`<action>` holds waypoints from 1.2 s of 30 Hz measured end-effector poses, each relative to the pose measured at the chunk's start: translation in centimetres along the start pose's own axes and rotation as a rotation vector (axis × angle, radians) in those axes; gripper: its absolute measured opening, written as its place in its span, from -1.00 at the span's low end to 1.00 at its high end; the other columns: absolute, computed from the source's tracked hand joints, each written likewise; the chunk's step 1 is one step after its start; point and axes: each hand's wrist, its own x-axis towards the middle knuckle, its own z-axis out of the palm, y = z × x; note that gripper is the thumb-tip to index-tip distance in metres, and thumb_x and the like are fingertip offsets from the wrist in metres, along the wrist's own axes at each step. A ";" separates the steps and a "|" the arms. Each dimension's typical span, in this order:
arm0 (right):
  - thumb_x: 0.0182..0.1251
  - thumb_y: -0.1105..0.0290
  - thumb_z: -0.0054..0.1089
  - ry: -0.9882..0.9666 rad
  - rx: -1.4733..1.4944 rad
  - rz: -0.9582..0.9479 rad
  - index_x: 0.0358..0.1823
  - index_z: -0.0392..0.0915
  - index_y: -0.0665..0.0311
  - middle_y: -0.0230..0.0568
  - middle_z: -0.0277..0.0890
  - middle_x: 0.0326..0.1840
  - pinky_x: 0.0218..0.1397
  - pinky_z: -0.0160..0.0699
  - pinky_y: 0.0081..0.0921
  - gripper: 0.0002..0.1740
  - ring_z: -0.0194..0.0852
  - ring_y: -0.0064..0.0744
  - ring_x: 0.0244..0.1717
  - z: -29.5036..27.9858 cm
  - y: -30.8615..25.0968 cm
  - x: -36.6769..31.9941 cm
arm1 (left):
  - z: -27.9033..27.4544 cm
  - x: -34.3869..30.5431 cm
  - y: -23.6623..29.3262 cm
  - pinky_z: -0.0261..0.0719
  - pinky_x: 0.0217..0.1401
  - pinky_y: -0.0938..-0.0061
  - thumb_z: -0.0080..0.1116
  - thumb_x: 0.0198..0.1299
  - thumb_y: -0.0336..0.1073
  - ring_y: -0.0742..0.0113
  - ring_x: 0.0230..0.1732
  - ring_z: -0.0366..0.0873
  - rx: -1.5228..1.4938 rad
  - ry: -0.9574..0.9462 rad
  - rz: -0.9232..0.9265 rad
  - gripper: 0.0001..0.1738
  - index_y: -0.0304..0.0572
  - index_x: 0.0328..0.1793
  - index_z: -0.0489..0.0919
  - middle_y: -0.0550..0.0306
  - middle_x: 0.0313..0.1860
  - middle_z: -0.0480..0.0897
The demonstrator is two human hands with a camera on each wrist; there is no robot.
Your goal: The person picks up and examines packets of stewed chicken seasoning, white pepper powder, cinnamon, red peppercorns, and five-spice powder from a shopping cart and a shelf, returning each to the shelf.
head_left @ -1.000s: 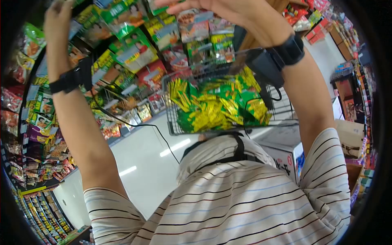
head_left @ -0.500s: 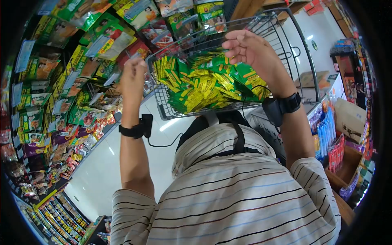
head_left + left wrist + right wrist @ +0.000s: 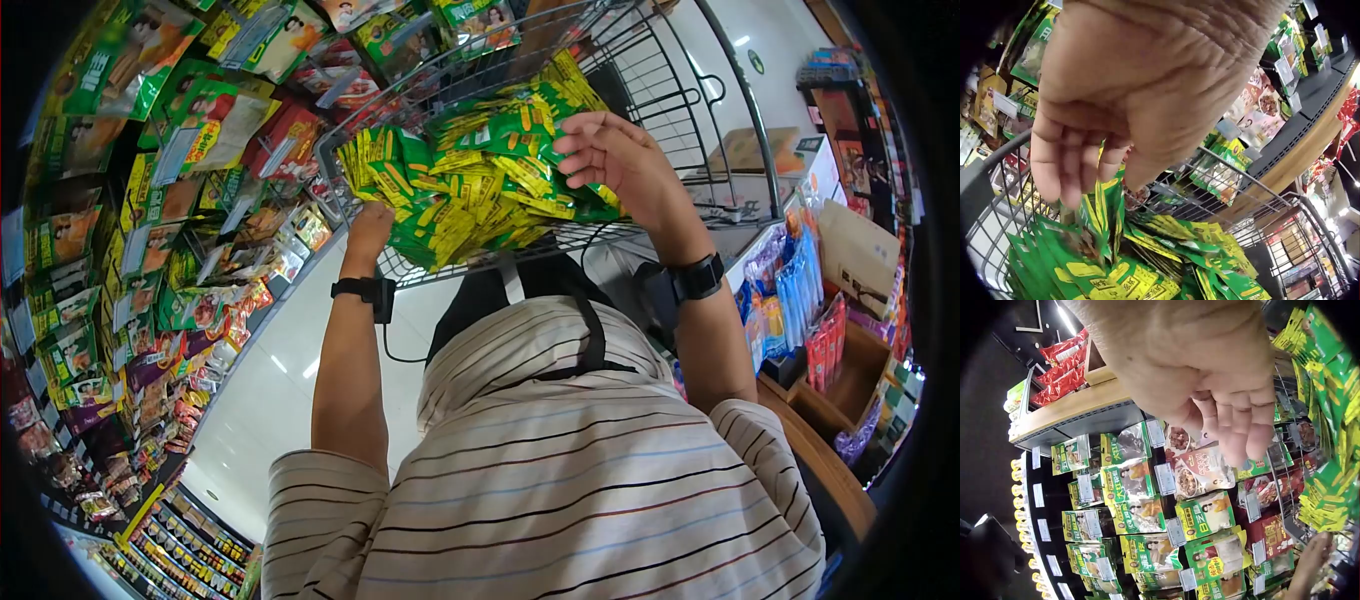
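Many green and yellow packets (image 3: 480, 185) lie piled in a wire shopping cart (image 3: 745, 100). At the cart's near left edge is my left hand (image 3: 370, 230). The left wrist view shows the left hand (image 3: 1141, 81) over the packets (image 3: 1116, 275), fingers loosely bent downward and nothing visibly held; whether the fingertips touch a packet is unclear. My right hand (image 3: 630, 170) hovers over the pile's right side, fingers relaxed and partly bent. In the right wrist view the right hand (image 3: 1210, 381) holds nothing, with hanging packages behind it.
Shelves of hanging packages (image 3: 200, 130) with price tags line the left side. At the right stand a cardboard box (image 3: 858, 255), red and blue bagged goods (image 3: 795, 290) and a wooden bin (image 3: 850, 385). Pale floor (image 3: 285, 370) shows below the cart.
Both hands have come down from beside the shelves to the cart. Over the last half second my left hand moved right and down to its edge, while the right stayed over the packets.
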 end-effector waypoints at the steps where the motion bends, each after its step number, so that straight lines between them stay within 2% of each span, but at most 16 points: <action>1: 0.49 0.31 0.03 0.004 0.000 0.005 0.07 0.54 0.35 -0.15 0.67 -0.08 -0.07 0.64 -0.43 -0.70 0.68 -0.38 -0.14 -0.3 0.1 0.0 | 0.3 0.2 0.0 0.55 0.01 0.11 0.13 0.27 -0.04 -0.22 -0.06 0.64 0.029 -0.009 -0.015 -0.62 -0.23 -0.08 0.61 -0.25 -0.17 0.69; 4: 0.49 0.31 0.03 0.015 0.003 0.022 0.08 0.53 0.35 -0.15 0.67 -0.08 -0.07 0.64 -0.43 -0.70 0.68 -0.38 -0.14 -1.0 0.2 0.1 | 1.9 1.7 -2.2 0.54 0.01 0.12 0.11 0.27 -0.04 -0.25 -0.05 0.62 0.023 0.045 0.040 -0.61 -0.24 -0.07 0.59 -0.25 -0.16 0.68; 6: 0.49 0.31 0.02 0.025 0.006 0.034 0.08 0.52 0.35 -0.15 0.66 -0.08 -0.07 0.64 -0.43 -0.70 0.68 -0.38 -0.13 -1.3 0.4 0.2 | 2.2 2.1 -2.5 0.56 -0.14 0.22 0.13 0.27 -0.06 -0.06 -0.14 0.63 -0.007 0.021 0.021 -0.62 -0.23 -0.02 0.59 -0.14 -0.17 0.68; 8: 0.50 0.31 0.02 0.027 0.002 0.044 0.08 0.53 0.35 -0.15 0.66 -0.09 -0.07 0.64 -0.43 -0.70 0.68 -0.38 -0.14 -1.4 0.5 0.3 | 2.0 1.7 -1.7 0.61 -0.44 0.41 0.18 0.28 -0.09 0.30 -0.33 0.67 -0.022 -0.047 -0.067 -0.62 -0.19 0.07 0.58 0.07 -0.17 0.67; 11: 0.50 0.31 0.01 0.043 -0.022 0.061 0.07 0.53 0.35 -0.15 0.66 -0.09 -0.07 0.64 -0.43 -0.70 0.68 -0.38 -0.15 -1.0 0.5 0.6 | 2.3 2.2 -1.6 0.62 -0.39 0.40 0.16 0.28 -0.08 0.32 -0.29 0.64 -0.001 -0.097 -0.127 -0.60 -0.18 0.11 0.58 0.08 -0.08 0.65; 14: 0.50 0.31 0.01 0.030 -0.016 0.077 0.07 0.53 0.36 -0.15 0.66 -0.10 -0.07 0.65 -0.43 -0.70 0.67 -0.38 -0.17 -0.9 0.7 0.9 | 2.3 2.8 -1.5 0.63 -0.34 0.41 0.13 0.30 -0.06 0.35 -0.25 0.61 0.022 -0.159 -0.111 -0.56 -0.17 0.17 0.58 0.13 -0.05 0.64; 17: 0.53 0.31 0.00 0.003 -0.005 0.083 0.09 0.53 0.35 -0.15 0.66 -0.09 -0.09 0.67 -0.43 -0.70 0.68 -0.38 -0.17 -1.1 1.2 1.1 | 2.9 2.6 -0.5 0.65 -0.11 0.30 0.11 0.31 -0.08 0.18 -0.11 0.65 -0.016 -0.088 -0.070 -0.53 -0.18 0.24 0.57 0.06 0.01 0.67; 20: 0.54 0.31 -0.01 -0.012 -0.010 0.091 0.09 0.53 0.34 -0.15 0.66 -0.08 -0.10 0.67 -0.44 -0.71 0.68 -0.38 -0.17 -1.1 1.4 1.3 | 3.3 2.6 0.6 0.56 0.18 0.23 0.09 0.32 -0.11 -0.03 0.13 0.61 0.206 0.102 0.205 -0.51 -0.20 0.30 0.55 -0.10 0.15 0.65; 23: 0.53 0.33 -0.02 -0.003 -0.026 0.111 0.08 0.53 0.33 -0.15 0.65 -0.08 -0.10 0.67 -0.45 -0.72 0.67 -0.39 -0.16 -0.9 1.4 1.3 | 2.9 2.9 2.1 0.39 0.39 0.19 0.07 0.33 -0.11 -0.16 0.30 0.49 0.279 0.072 0.218 -0.48 -0.23 0.34 0.52 -0.23 0.27 0.57; 26: 0.53 0.33 -0.02 0.021 -0.044 0.130 0.08 0.53 0.33 -0.16 0.65 -0.09 -0.09 0.67 -0.46 -0.72 0.67 -0.39 -0.16 -0.6 1.2 1.2 | 2.3 4.5 2.0 0.40 0.35 0.09 0.02 0.33 -0.16 -0.19 0.31 0.44 0.222 0.092 0.230 -0.50 -0.26 0.31 0.52 -0.28 0.27 0.53; 29: 0.53 0.32 -0.01 0.008 -0.045 0.139 0.08 0.54 0.33 -0.18 0.65 -0.09 -0.09 0.66 -0.47 -0.72 0.67 -0.41 -0.17 -0.7 1.5 1.1 | 2.1 5.3 0.7 0.44 0.30 0.06 0.04 0.32 -0.15 -0.21 0.25 0.49 0.360 0.192 0.326 -0.51 -0.25 0.30 0.53 -0.31 0.20 0.57; 30: 0.53 0.31 -0.01 -0.001 -0.039 0.138 0.08 0.54 0.33 -0.18 0.65 -0.10 -0.09 0.66 -0.47 -0.72 0.66 -0.41 -0.17 -0.8 1.6 1.2 | 2.2 5.4 0.3 0.46 0.28 0.05 0.05 0.32 -0.15 -0.21 0.23 0.51 0.385 0.201 0.262 -0.51 -0.26 0.29 0.53 -0.31 0.18 0.58; 32: 0.53 0.31 -0.01 -0.009 -0.017 0.140 0.08 0.54 0.33 -0.18 0.65 -0.09 -0.09 0.66 -0.48 -0.71 0.66 -0.42 -0.17 -1.1 2.0 1.3 | 0.7 2.6 4.5 0.48 0.25 0.03 0.05 0.31 -0.14 -0.21 0.19 0.53 0.441 0.210 0.136 -0.50 -0.27 0.28 0.54 -0.31 0.15 0.59; 35: 0.53 0.30 -0.01 -0.001 0.000 0.141 0.08 0.54 0.32 -0.18 0.65 -0.09 -0.09 0.66 -0.48 -0.71 0.66 -0.43 -0.17 -1.3 2.2 1.4 | -0.3 1.1 6.9 0.49 0.22 0.01 0.08 0.28 -0.09 -0.20 0.17 0.54 0.488 0.018 0.147 -0.44 -0.28 0.32 0.51 -0.29 0.18 0.58; 36: 0.53 0.31 -0.01 0.003 0.001 0.143 0.07 0.54 0.32 -0.18 0.65 -0.09 -0.09 0.66 -0.48 -0.72 0.67 -0.43 -0.17 -1.3 2.2 1.4 | 0.5 1.8 5.8 0.49 0.24 0.03 0.08 0.29 -0.07 -0.19 0.20 0.53 0.506 -0.131 0.198 -0.42 -0.28 0.33 0.50 -0.30 0.23 0.55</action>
